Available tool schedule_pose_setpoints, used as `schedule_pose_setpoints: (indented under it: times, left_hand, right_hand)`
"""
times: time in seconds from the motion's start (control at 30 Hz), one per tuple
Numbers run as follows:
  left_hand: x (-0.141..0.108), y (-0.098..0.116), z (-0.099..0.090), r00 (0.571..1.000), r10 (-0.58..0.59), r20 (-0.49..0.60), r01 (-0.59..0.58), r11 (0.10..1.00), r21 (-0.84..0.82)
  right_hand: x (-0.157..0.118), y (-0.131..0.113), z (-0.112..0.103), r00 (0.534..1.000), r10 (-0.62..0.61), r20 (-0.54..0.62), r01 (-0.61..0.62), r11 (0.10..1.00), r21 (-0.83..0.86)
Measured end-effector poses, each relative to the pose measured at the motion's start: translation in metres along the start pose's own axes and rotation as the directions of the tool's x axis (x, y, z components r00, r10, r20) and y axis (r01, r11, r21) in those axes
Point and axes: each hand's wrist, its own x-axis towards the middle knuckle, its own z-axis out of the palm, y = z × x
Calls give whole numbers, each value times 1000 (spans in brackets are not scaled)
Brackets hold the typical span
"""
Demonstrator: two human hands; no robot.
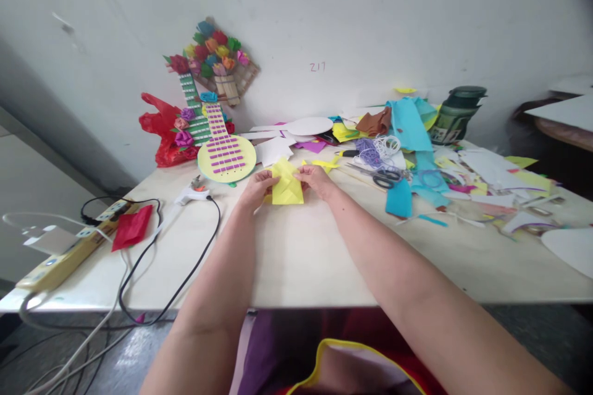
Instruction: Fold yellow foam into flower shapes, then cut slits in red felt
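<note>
A piece of yellow paper [288,188], creased and partly folded, is held up just above the middle of the white table. On its left edge my left hand [260,186] pinches it between thumb and fingers. My right hand [316,179] grips the opposite edge the same way. Beyond the right hand lie yellow paper scraps [330,164]. Behind the left hand leans a round yellow paper guitar shape [249,157] with purple strips across its front.
A glue gun [192,195], red paper [133,227] and a power strip [69,262] with cords lie left. To the right are scissors [386,180], purple yarn [370,153], blue paper [399,199] and many scraps. A dark green bottle [456,116] stands against the wall.
</note>
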Motion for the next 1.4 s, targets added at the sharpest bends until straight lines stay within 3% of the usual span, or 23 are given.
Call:
schedule_pose_setpoints:
  times: [0.37, 0.6, 1.4]
  left_hand:
    - [4, -5, -1, 999, -36, 8, 37, 992, -122]
    - [1, 1, 5, 998, -37, -52, 27, 982, -187]
    - [0, 6, 8, 991, -64, -117, 49, 990, -133]
  right_hand:
    - [1, 2, 0, 1000, -13, -8, 14, 996, 92]
    - [2, 3, 0, 1000, -18, 11, 17, 991, 130]
    - [-1, -1, 6, 997, -80, -20, 80, 996, 27]
